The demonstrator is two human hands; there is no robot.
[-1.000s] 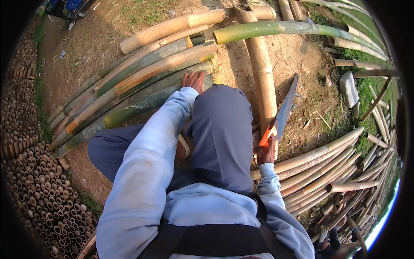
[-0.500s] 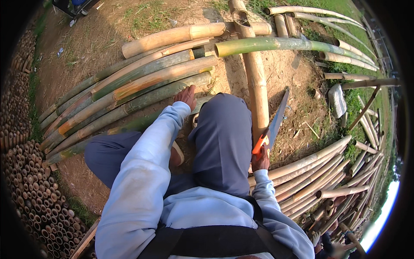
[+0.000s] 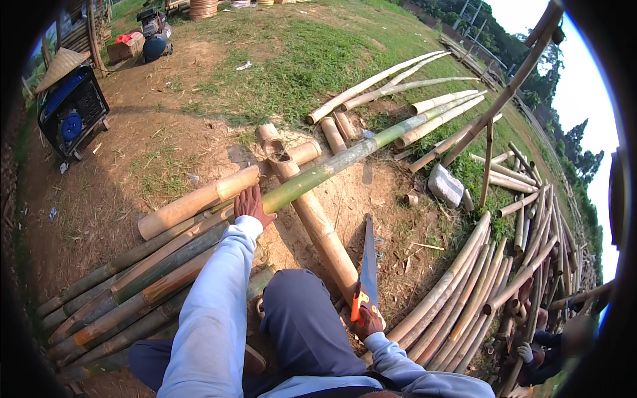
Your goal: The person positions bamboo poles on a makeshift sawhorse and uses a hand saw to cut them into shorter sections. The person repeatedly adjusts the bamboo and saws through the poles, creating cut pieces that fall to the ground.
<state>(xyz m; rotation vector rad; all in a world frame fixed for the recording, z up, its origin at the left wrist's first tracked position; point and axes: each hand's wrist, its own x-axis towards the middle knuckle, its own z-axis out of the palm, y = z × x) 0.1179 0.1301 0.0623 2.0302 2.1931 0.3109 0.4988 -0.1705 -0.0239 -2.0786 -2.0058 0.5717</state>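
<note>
My left hand reaches forward with its fingers spread, holding nothing, at the cut end of a long green bamboo pole; whether the palm presses on that end I cannot tell. The green pole lies across a thick tan bamboo log, which has a notch near its far end. Low beside the log's near end, my right hand grips a handsaw by its orange handle, blade pointing away from me. A short tan bamboo piece lies just left of my left hand.
Several bamboo poles lie side by side at left; another stack lies at right. A slanted post stands beyond a pale block. A blue-and-black machine sits far left. Another person is at lower right.
My left hand has moved forward from the left bamboo poles to the green pole's end, its fingers now spread. The view has tilted up and turned. The saw stays in my right hand.
</note>
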